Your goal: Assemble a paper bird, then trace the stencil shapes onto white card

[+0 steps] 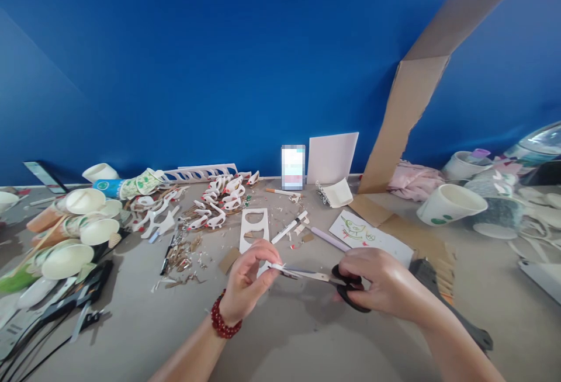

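My left hand [250, 277] pinches a small white paper piece [277, 267], most of it hidden by my fingers. In my right hand [380, 281] is a pair of black-handled scissors [322, 277], gripped by its loops. The blades point left and meet the paper piece at my left fingertips; whether they are parted there is hard to make out. Just behind my left hand lies a white sheet with cut-out holes [254, 227]. A drawing of a green bird [357, 230] rests on the table behind my right hand.
Several white cut-out birds [219, 201] and paper scraps [184, 253] lie left of centre. Paper cups [70, 259] are piled at the left, others [451, 204] at the right. A lit phone [293, 167] and a bent cardboard strip [407, 96] stand against the blue wall.
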{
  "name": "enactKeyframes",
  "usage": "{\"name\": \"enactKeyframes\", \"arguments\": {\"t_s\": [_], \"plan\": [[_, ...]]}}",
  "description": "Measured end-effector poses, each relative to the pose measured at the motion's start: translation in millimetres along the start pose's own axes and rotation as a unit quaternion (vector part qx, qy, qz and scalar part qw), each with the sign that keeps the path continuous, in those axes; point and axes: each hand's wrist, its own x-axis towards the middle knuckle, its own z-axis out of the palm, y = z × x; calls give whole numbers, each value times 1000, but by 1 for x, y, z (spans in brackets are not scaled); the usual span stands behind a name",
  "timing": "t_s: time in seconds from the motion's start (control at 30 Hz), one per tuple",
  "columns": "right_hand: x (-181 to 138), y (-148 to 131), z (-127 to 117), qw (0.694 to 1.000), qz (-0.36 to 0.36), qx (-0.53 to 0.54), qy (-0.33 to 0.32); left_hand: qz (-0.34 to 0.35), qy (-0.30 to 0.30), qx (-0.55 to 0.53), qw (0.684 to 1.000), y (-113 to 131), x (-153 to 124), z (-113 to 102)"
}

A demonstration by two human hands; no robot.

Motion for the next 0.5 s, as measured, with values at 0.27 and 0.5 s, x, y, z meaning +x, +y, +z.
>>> {"name": "enactKeyframes", "arguments": {"t_s": [0.27, 0.5], "plan": [[0, 1, 1, 1000, 3, -4, 1, 0, 0, 3, 1000, 0, 0, 1], [0, 1, 1, 1000, -5, -5, 1, -2, -2, 2, 1000, 0, -1, 1]]}}
